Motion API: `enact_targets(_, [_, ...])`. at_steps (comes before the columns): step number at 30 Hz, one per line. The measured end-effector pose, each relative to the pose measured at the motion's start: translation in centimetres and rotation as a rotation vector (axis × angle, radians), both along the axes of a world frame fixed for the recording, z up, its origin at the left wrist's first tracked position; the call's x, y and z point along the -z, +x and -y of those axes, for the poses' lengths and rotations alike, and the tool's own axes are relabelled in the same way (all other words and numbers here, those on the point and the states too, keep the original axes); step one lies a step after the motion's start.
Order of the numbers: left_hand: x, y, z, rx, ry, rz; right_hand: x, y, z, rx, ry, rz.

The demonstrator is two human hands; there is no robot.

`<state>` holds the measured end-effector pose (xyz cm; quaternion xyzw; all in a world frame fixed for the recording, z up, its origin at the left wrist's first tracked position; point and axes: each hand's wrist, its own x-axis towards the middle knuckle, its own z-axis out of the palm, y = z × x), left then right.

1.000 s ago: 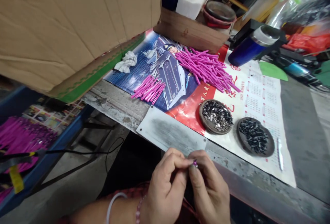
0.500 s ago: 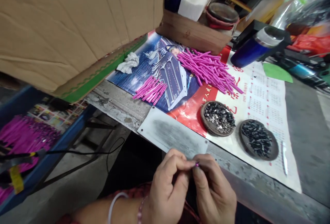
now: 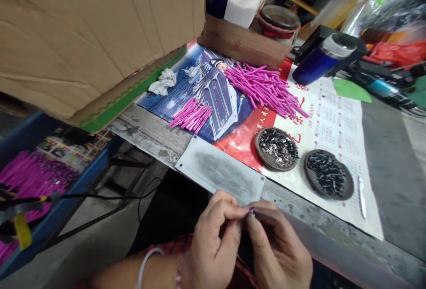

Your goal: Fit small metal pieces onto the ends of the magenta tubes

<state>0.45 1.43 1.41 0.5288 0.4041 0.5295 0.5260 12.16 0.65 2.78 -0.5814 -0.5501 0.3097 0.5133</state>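
My left hand [image 3: 216, 238] and my right hand [image 3: 276, 247] meet fingertip to fingertip in front of the table edge. Both are closed in a pinch around a small magenta piece [image 3: 252, 211], of which only the tip shows; the rest is hidden by fingers. Just beyond my hands lies a pale plate [image 3: 189, 158] with a dark smudged middle. A round dish [image 3: 261, 158] of small metal rings and dark pins stands to the right, beside a second dish [image 3: 348, 187] of dark pins. Farther back are a large pile of magenta sticks [image 3: 266, 89] and a smaller bunch [image 3: 191, 116].
A large cardboard box [image 3: 100, 36] fills the upper left. Below it, a blue bin [image 3: 20, 253] holds more magenta pieces. A blue tumbler [image 3: 313, 62], a wooden board [image 3: 242, 42] and a crumpled tissue [image 3: 163, 82] are on the table. A white pen [image 3: 362, 198] lies right.
The view has shifted slightly, so the table things sit a little farther left and up. My right hand has spread slightly to the right; both hands keep their pinch on the magenta piece.
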Motion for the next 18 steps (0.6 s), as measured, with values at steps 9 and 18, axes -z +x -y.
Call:
enact_targets(9, [-0.1,0.4,0.5,-0.008,0.028,-0.075,-0.1,0.5,0.3,0.030,-0.009,-0.075])
enact_targets(18, [-0.1,-0.7,0.5,-0.164,0.078,-0.333,-1.1,-0.2,-0.5,0.049,0.096,-0.232])
